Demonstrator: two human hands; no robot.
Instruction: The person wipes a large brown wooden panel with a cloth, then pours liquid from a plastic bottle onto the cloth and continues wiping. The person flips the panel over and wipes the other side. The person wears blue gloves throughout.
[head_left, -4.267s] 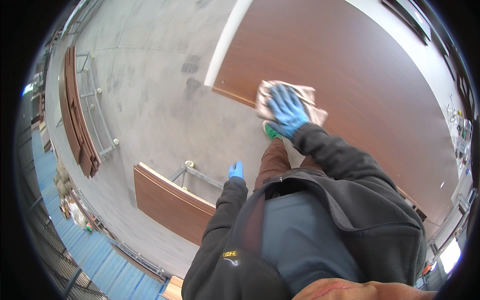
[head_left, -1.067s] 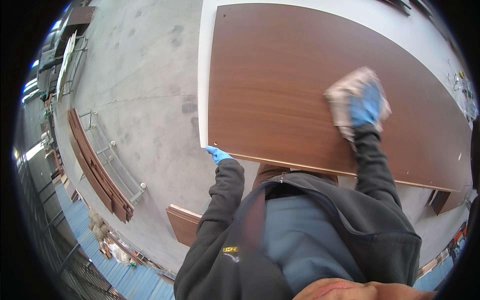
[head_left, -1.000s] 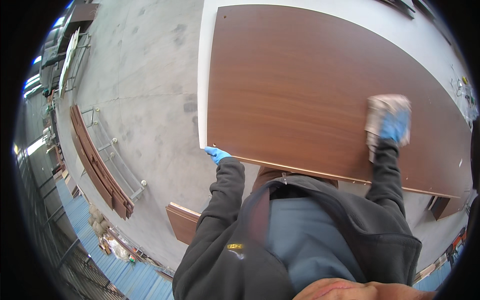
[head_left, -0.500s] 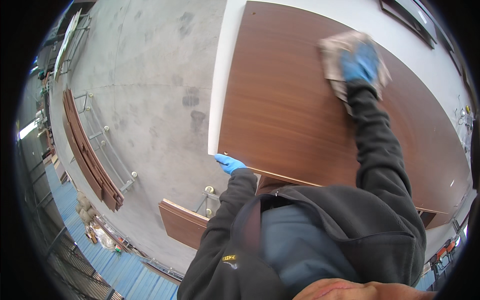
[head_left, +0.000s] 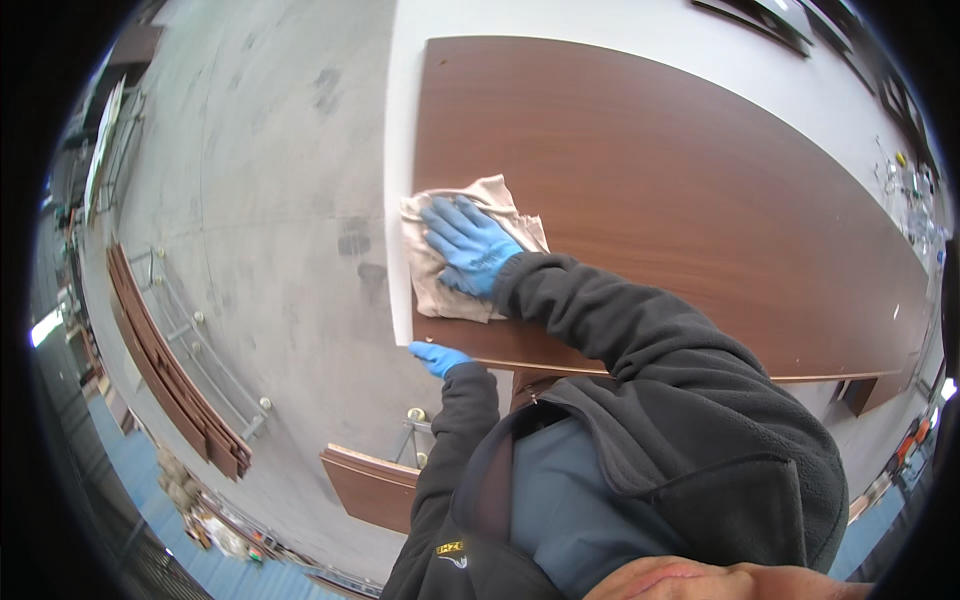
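A large brown wood-grain panel [head_left: 640, 190] lies flat on a white-topped table [head_left: 398, 130]. My right hand [head_left: 470, 245], in a blue glove, lies flat with fingers spread on a crumpled beige cloth [head_left: 435, 290]. The cloth rests on the panel near its left edge and overlaps that edge a little. At the panel's near left corner is my left hand [head_left: 440, 359], also gloved in blue, closed against the edge. Some of its fingers are hidden there.
Brown boards [head_left: 175, 365] are stacked on a wheeled metal rack at the left. More brown boards [head_left: 370, 485] stand on a wheeled frame near my left arm. Dark frames [head_left: 755, 25] lie beyond the panel, and small clear items [head_left: 912, 205] sit at the far right.
My right hand has swept the cloth from the panel's far right side to its near left part. The left hand stays at the corner. The view has shifted somewhat.
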